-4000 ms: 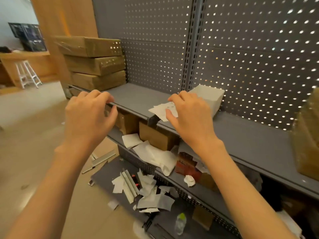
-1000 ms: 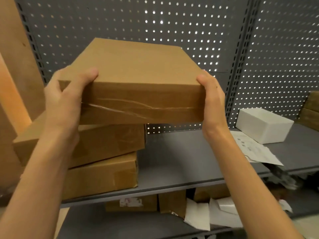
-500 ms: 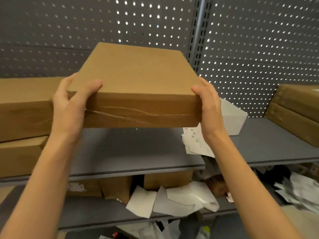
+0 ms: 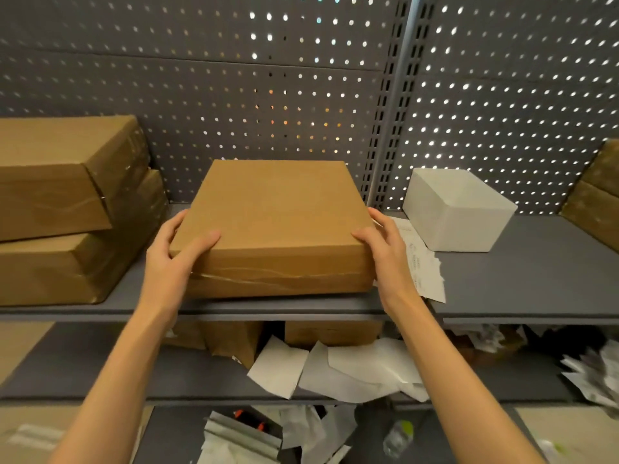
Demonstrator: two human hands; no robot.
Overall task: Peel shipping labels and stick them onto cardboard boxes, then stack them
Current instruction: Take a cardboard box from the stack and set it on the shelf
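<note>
My left grip [image 4: 174, 259] clasps the near-left corner of the flat cardboard box [image 4: 278, 226], thumb laid on the top face and fingers curled round the left side. My right grip [image 4: 385, 252] mirrors it at the near-right corner, thumb on top, the fingers round the right side mostly hidden from me.

Working across from the left: two taped cardboard boxes [image 4: 63, 209] sit stacked at the shelf's left end, well apart from the one I hold. My box rests, as far as I can judge, on the grey metal shelf [image 4: 522, 283] at its middle, front edge just behind the shelf lip. A sheet of shipping labels [image 4: 422, 266] lies just to its right, partly behind my right wrist, and beyond that stands a white box [image 4: 459, 212]. More brown boxes [image 4: 599, 195] show at the far right edge.

The box lies flat, broad face up and bare, with no label that I can see. It looks nearly square; the taped seam faces me, running left to right.

To do this step well, I would settle it square to the shelf edge, fully supported, and let go evenly so it does not skew. The top stays clear for a label, and the sheet sits within easy reach of my right grip.
</note>
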